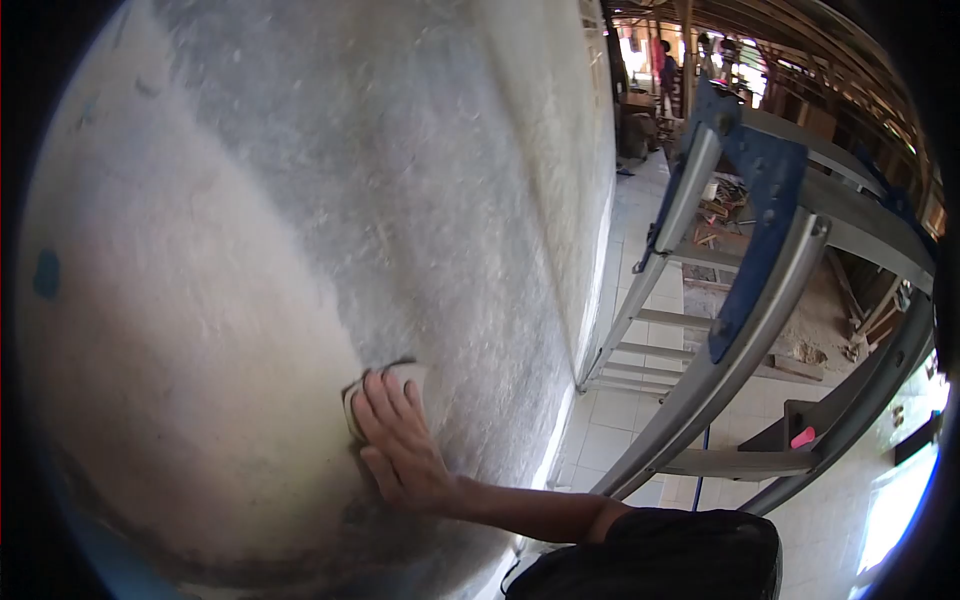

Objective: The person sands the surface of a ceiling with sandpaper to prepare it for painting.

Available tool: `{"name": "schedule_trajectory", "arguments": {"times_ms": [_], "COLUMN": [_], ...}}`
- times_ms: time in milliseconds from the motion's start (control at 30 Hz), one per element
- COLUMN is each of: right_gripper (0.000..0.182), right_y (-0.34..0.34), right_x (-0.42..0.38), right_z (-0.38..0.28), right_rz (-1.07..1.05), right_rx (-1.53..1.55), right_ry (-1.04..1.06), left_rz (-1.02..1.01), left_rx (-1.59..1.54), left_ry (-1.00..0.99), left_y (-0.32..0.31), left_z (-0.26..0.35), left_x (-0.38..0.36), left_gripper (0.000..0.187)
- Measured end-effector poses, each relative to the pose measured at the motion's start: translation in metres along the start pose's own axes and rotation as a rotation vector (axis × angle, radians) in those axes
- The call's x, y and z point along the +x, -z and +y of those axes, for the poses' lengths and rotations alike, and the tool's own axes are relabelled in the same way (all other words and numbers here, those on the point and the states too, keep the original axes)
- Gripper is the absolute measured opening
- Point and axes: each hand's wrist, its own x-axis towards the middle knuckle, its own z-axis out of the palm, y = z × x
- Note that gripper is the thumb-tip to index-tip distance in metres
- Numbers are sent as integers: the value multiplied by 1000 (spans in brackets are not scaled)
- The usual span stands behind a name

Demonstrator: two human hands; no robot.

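Observation:
My right hand point(402, 455) presses a pale, dark-edged pad that looks like folded sandpaper point(408, 374) flat against a large wall point(440, 210). Its fingers lie over the pad, with the thumb at the lower left side. Around the hand the wall surface changes: cream and smooth to the left, mottled grey to the right and above. A black sleeve point(650, 560) covers the upper part of my right arm. My left hand is out of view.
A metal ladder with blue joints point(765, 210) stands close on the right. Beyond it are white floor tiles point(610, 415), scattered debris point(725, 205) and a pink cup-like item point(803, 438). Wooden beams point(800, 30) run overhead at the back.

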Motion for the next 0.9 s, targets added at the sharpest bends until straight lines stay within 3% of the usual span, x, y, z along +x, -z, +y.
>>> {"name": "schedule_trajectory", "arguments": {"times_ms": [100,233,433,667,833,900], "right_gripper": [50,50,53,51,54,55], "right_y": [-12,-36,-15,-34,-7,-8], "right_x": [-23,-91,-13,-102,-4,-2], "right_z": [-1,6,6,20,17,15], "right_rz": [35,-84,7,-139,43,69], "right_rx": [27,-48,-80,-32,-95,-63], "right_ry": [-10,12,48,56,-15,-40], "left_rz": [-183,-210,-227,-277,-262,-265], "left_rx": [41,29,88,106,92,89], "left_ry": [-21,42,45,56,67,71], "left_y": [22,23,17,20,18,20], "left_z": [-10,-5,-4,-4,-3,-4], "left_x": [-20,-18,-10,-9,-10,-10], "left_gripper": [15,13,11,11,10,10]}}
